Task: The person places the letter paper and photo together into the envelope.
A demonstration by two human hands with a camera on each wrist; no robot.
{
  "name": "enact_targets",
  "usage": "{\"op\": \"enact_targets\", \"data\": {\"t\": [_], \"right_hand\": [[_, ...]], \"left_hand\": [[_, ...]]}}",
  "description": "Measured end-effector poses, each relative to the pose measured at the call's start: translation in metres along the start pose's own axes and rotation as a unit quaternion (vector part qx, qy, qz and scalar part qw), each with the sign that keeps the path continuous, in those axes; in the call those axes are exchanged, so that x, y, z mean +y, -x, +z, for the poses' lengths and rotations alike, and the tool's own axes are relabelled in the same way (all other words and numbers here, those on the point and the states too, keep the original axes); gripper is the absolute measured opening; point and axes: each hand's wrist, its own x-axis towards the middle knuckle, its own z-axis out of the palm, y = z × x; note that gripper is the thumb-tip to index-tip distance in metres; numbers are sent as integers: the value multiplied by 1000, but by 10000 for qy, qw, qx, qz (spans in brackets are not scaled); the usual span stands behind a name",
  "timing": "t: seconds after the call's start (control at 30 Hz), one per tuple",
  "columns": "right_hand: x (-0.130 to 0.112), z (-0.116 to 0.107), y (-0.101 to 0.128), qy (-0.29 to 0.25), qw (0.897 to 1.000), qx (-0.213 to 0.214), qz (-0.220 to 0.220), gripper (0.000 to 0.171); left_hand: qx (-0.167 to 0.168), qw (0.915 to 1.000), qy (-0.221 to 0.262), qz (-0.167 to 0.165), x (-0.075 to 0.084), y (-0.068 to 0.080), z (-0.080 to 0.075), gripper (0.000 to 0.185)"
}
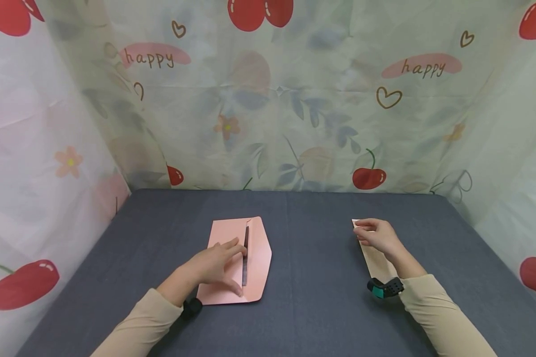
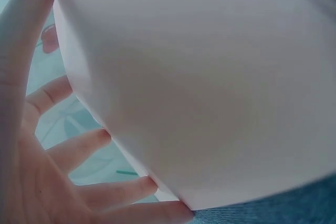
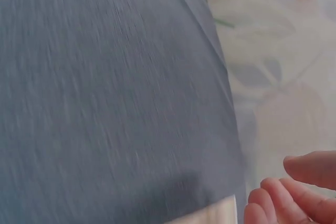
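Note:
A pink envelope [image 1: 261, 263] lies on the left half of the table, its pointed flap unfolded to the right. Along its mouth runs a narrow dark gap [image 1: 245, 267]. My left hand [image 1: 219, 267] rests on the envelope's body, thumb and fingers spread toward that mouth. In the left wrist view the fingertips [image 2: 149, 184] touch the edge of the bulging pale panel [image 2: 199, 93]. On the right, my right hand [image 1: 378, 237] is over the far end of a long beige paper piece [image 1: 377, 260]. Its thumb stands apart from loosely bent fingers [image 3: 275, 203], with nothing between them.
A dark grey cloth [image 1: 308, 277] covers the table. Patterned fabric curtains [image 1: 286, 139] with cherries and leaves stand behind the table and at both sides. Black bands sit on both wrists, the right band [image 1: 385, 287] carrying a teal piece.

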Motion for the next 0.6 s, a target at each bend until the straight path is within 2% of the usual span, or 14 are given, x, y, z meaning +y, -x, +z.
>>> {"op": "enact_targets", "data": {"t": [0.23, 0.47, 0.6], "right_hand": [[17, -23, 1, 283, 9986, 220, 395, 46], [36, -37, -2, 579, 9915, 637, 977, 47], [44, -43, -3, 759, 9875, 625, 1232, 51]], "left_hand": [[-17, 10000, -17, -11, 0, 0, 0, 82], [-23, 10000, 12, -29, -1, 0, 1, 83], [-4, 10000, 2, 2, -1, -1, 1, 82]]}}
